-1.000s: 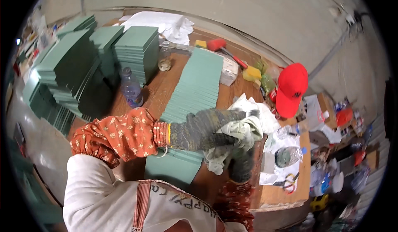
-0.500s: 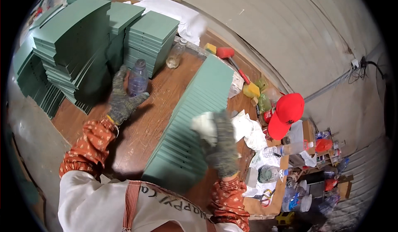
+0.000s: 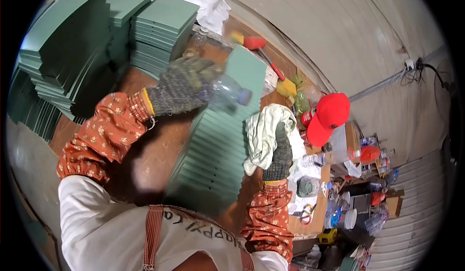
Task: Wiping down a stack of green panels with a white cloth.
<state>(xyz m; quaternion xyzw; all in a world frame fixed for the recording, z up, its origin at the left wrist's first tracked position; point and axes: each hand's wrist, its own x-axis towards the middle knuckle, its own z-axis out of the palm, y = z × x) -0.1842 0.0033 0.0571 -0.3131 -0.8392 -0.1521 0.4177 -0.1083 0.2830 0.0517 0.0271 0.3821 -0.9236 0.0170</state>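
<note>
My left hand (image 3: 184, 86), in a grey-green knitted glove, is wrapped round a clear plastic bottle (image 3: 226, 90). The bottle is tipped on its side, its blue-violet top pointing right, over the far part of a long row of green boards (image 3: 208, 154). These boards are packed close together on the wooden table (image 3: 150, 164). Right of the row, my gloved right hand (image 3: 281, 155) grips a crumpled white cloth (image 3: 265, 134). Part of the cloth hides its fingers.
Tall stacks of green boards (image 3: 162, 16) stand at the far left. Behind the row lie a red-headed mallet (image 3: 254, 43) and a yellow sponge (image 3: 286, 87). A red cap (image 3: 332, 118), a green-tinted bottle (image 3: 307, 187) and scissors (image 3: 307, 214) are on the right.
My left hand has closed round the standing bottle, lifted it and carried it right, tilting it over the boards. The right hand with the cloth has shifted slightly right and away from the boards.
</note>
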